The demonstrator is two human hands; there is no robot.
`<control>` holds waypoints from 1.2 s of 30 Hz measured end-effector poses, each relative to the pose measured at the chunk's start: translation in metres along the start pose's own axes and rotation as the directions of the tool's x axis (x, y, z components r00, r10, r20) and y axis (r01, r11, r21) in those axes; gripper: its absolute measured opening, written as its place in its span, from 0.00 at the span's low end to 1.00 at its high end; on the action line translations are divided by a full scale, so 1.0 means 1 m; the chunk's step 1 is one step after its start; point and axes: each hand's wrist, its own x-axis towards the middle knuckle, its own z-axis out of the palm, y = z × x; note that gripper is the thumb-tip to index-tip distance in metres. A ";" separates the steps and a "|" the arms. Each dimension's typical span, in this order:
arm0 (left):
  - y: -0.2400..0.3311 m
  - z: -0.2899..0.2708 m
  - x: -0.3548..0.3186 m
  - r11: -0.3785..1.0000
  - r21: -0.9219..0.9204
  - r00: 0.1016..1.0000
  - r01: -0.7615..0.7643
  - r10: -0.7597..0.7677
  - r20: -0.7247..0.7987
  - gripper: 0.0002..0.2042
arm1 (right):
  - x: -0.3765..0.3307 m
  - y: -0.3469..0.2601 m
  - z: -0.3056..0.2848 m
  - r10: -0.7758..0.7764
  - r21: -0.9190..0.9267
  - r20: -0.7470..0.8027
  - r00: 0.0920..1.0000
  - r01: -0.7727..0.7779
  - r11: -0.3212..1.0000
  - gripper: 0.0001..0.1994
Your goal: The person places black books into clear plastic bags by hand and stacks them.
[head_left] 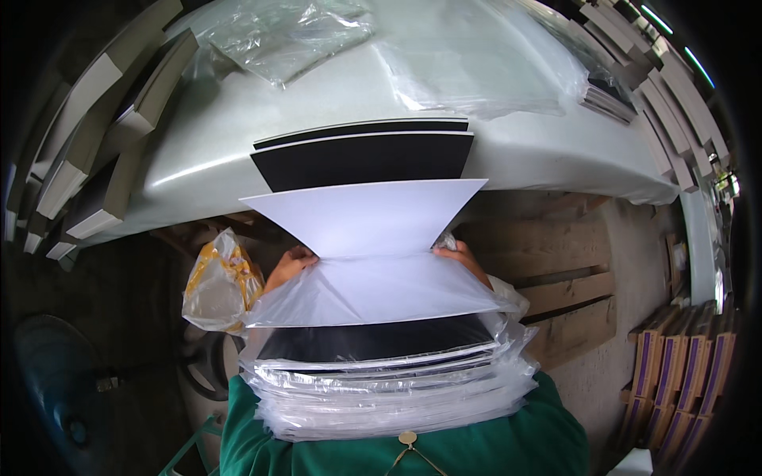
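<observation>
A large white board point(365, 210) stands in front of me, its lower part inside a clear plastic sleeve point(373, 297). My left hand point(294, 262) pinches the left edge where the sleeve's mouth meets the board. On the right edge, my right hand point(460, 255) grips at the same height, with crumpled clear film by its fingers. Behind the white board, black boards point(365, 159) with pale edges lean over the table's near edge. Closest to my body lies a thick stack of boards in clear sleeves point(389, 404), a black face showing on top.
A table under pale translucent sheeting point(444, 47) carries clear plastic bags point(286, 36), with board stacks at its left point(119, 143) and right point(667, 111). A yellow-and-clear plastic bag point(222, 282) hangs at left. Wooden pallet slats point(556, 278) and stacked cartons point(675, 381) sit at right.
</observation>
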 end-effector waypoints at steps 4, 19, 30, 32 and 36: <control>0.107 -0.039 -0.073 0.933 0.351 0.940 -0.075 -0.051 0.338 0.15 | -0.032 -0.050 0.002 -0.164 -0.080 0.066 0.984 0.169 0.982 0.11; 0.272 0.090 -0.102 0.637 0.194 0.666 -0.746 0.704 0.248 0.21 | -0.042 -0.179 0.094 -0.502 0.546 0.604 0.619 0.138 0.826 0.29; 0.255 0.092 -0.092 0.700 -0.055 0.699 -0.712 0.714 0.043 0.07 | -0.040 -0.168 0.094 -0.446 0.448 0.551 0.706 0.200 0.871 0.28; 0.254 0.092 -0.090 0.692 -0.360 0.748 -0.626 0.663 -0.026 0.08 | -0.039 -0.167 0.096 -0.422 0.404 0.448 0.788 0.243 0.882 0.23; 0.251 0.096 -0.091 0.719 -0.335 0.765 -0.609 0.643 -0.012 0.09 | -0.038 -0.166 0.098 -0.462 0.417 0.220 0.859 0.345 0.841 0.12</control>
